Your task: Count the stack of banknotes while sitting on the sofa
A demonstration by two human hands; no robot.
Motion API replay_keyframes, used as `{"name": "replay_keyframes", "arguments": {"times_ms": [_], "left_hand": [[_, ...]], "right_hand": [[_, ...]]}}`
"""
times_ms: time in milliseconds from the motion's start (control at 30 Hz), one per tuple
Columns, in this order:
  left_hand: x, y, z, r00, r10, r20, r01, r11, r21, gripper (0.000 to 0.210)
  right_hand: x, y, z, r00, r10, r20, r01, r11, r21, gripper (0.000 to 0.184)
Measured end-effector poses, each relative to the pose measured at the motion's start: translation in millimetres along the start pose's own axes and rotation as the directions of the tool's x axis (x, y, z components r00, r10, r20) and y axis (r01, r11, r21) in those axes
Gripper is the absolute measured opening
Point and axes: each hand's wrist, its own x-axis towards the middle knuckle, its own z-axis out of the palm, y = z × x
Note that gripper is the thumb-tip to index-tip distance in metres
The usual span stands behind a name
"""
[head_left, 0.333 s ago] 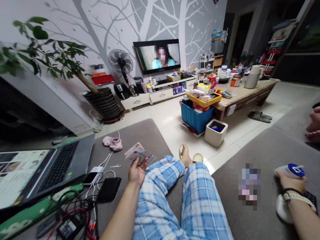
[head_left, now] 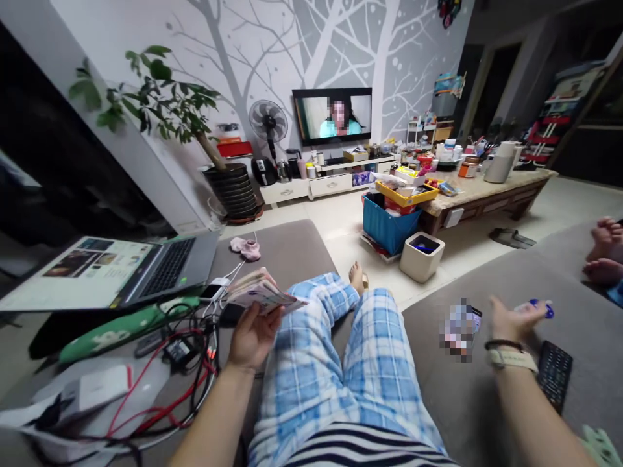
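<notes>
Seen from the wearer's own eyes, two bare hands worked above a grey sofa (head_left: 433, 389), either side of outstretched legs (head_left: 296, 331) in blue checks. The left hand (head_left: 256, 337) pinched a fanned stack of papers (head_left: 260, 290) by its lower edge, thumb in front and fingers behind, tilted up beside the left thigh. The right hand (head_left: 516, 321), blurred, had its thumb spread away from its fingers, right at a blue-lidded cup (head_left: 548, 308); whether they touched could not be told. The step in hand seemed to be keeping the papers gathered on the left while the right dealt with the cup. A firm hold on the cup would have called for closing thumb and fingers round it; sorting the papers would have called for bringing the right hand across the lap. Near the right wrist lay a remote (head_left: 555, 376), and nearer the legs a flat, pixel-masked thing (head_left: 460, 331). Between that and the right thigh stretched bare sofa, the widest room for moving. The left side was tighter: cables (head_left: 204, 337) and a laptop (head_left: 170, 266) crowded the papers, with pink socks (head_left: 246, 248) beyond. Ahead, the sofa's edge dropped to pale floor (head_left: 335, 227), where a bin (head_left: 422, 256) stood.
</notes>
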Motion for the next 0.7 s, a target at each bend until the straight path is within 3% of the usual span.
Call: {"name": "replay_keyframes", "arguments": {"times_ms": [67, 133, 200, 267, 367, 433, 500, 567, 700], "left_hand": [[-31.0, -1.6, -2.4, 0.989, 0.015, 0.15, -0.018, 1.0, 0.019, 0.01], [-59.4, -8.0, -2.3, 0.962, 0.057, 0.267, -0.068, 0.997, 0.031, 0.01], [-88.0, -18.9, -0.7, 0.933, 0.079, 0.35, -0.105, 0.993, 0.054, 0.015], [-118.7, -33.0, 0.6, 0.921, 0.077, 0.383, -0.12, 0.989, 0.09, 0.021], [-168.0, -55.5, -2.6, 0.942, 0.039, 0.333, -0.102, 0.979, 0.175, 0.02], [-199.3, -67.8, -10.5, 0.967, 0.048, 0.249, -0.109, 0.965, 0.237, 0.016], [-226.1, -75.8, -23.7, 0.978, 0.09, 0.187, -0.137, 0.957, 0.255, 0.015], [-246.4, -79.4, -40.9, 0.983, 0.128, 0.131, -0.158, 0.954, 0.254, 0.016], [-269.7, -80.3, -72.8, 0.981, 0.176, 0.075, -0.19, 0.941, 0.28, 0.02]], "right_hand": [[-49.7, -39.4, 2.3, 0.994, -0.04, 0.105, 0.022, 0.986, 0.164, 0.095], [-109.3, -79.6, -5.9, 0.927, -0.172, 0.335, 0.055, 0.942, 0.332, 0.085], [-168.5, -112.1, -26.4, 0.776, -0.321, 0.544, 0.027, 0.877, 0.479, 0.075], [-218.3, -134.5, -56.1, 0.583, -0.468, 0.664, -0.025, 0.807, 0.591, 0.067], [-268.9, -154.5, -103.0, 0.276, -0.634, 0.722, -0.067, 0.737, 0.673, 0.054], [-290.9, -163.6, -126.4, 0.132, -0.688, 0.713, -0.117, 0.704, 0.701, 0.051], [-309.5, -170.7, -140.6, 0.036, -0.716, 0.697, -0.208, 0.677, 0.706, 0.048], [-327.8, -175.9, -146.9, -0.027, -0.715, 0.698, -0.297, 0.673, 0.678, 0.047], [-361.1, -177.5, -150.5, -0.075, -0.704, 0.706, -0.387, 0.674, 0.63, 0.048]]}}
